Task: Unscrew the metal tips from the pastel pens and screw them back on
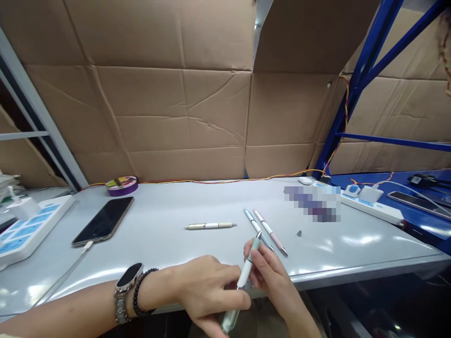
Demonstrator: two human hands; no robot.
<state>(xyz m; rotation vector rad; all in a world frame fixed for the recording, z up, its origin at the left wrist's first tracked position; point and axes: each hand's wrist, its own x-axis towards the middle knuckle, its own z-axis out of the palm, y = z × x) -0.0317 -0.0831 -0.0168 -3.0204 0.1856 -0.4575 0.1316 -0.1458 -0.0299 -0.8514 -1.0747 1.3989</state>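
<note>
My left hand [209, 291] and my right hand [271, 274] both hold one white and pale green pen [245, 272] over the table's front edge. Its metal tip points up and away from me. The right fingers pinch the green grip near the tip, while the left fingers close around the rear half. Just beyond the right hand lie a light blue pen [259, 228] and a pink and white pen [270, 232], side by side at a slant. Further left rests a beige and white pen [211, 226], roughly parallel to the back edge.
A phone [104, 221] on a charging cable and a purple tape roll [121, 186] lie at left. Power strips [35, 227] stand at both sides. A small grey piece [299, 233] and a blurred-out patch are at right. Cardboard [183, 94] walls the back.
</note>
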